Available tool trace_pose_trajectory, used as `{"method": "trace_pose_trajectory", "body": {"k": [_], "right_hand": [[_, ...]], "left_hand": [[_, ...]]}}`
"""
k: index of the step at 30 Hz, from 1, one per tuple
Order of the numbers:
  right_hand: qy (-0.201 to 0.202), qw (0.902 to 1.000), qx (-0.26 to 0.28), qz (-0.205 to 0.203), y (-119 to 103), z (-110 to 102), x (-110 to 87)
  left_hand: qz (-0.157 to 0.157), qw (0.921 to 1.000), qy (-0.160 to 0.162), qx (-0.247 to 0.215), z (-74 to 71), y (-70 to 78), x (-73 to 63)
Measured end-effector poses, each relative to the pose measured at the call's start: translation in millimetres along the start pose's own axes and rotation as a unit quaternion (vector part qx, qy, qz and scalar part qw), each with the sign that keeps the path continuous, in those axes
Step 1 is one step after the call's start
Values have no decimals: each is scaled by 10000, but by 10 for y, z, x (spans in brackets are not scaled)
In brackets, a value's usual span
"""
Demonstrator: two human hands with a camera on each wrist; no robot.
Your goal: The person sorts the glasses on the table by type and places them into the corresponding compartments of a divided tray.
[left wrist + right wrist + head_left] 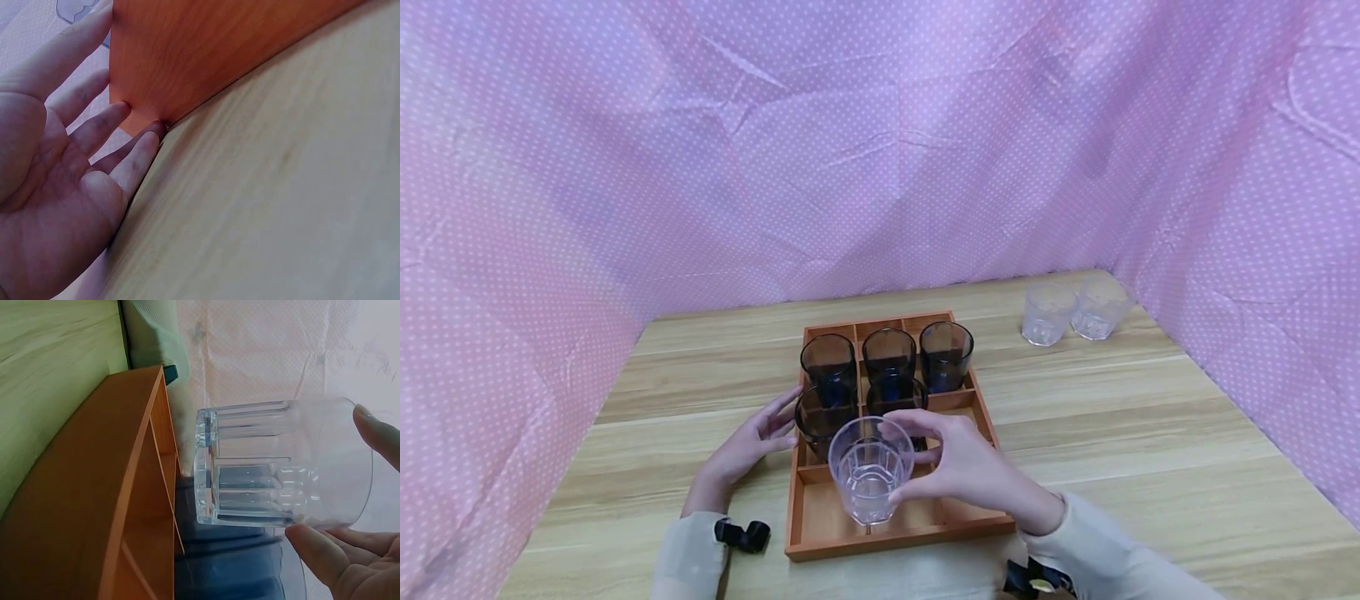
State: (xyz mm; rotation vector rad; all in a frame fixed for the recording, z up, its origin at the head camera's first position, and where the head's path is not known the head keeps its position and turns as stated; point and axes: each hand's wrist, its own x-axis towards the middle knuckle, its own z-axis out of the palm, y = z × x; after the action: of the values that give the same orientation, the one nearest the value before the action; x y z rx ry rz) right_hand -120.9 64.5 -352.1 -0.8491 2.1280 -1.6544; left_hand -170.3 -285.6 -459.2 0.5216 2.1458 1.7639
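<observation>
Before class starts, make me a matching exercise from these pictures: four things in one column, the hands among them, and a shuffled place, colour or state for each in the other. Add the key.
Column 1
1. Left hand
2. Right hand
3. Dark glasses
4. Cloth

Column 2
A. Standing in the tray
B. Pinkish purple with white dots
C. Touching the tray's side
D. Holding a clear glass

Pairs: 1-C, 2-D, 3-A, 4-B
</observation>
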Motion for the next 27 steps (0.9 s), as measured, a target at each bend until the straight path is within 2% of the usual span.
{"method": "trace_pose_trajectory", "body": {"k": [12,20,27], "right_hand": [[12,9999,20,118,23,246,113],[27,9999,-151,-11,80,329,153],[55,9994,-344,92,76,357,158]], "left_hand": [[43,9999,0,-150,-2,6,-5],[-44,10000,41,-6,-5,9,-1],[-189,9997,82,114,-3,13,-8]]}}
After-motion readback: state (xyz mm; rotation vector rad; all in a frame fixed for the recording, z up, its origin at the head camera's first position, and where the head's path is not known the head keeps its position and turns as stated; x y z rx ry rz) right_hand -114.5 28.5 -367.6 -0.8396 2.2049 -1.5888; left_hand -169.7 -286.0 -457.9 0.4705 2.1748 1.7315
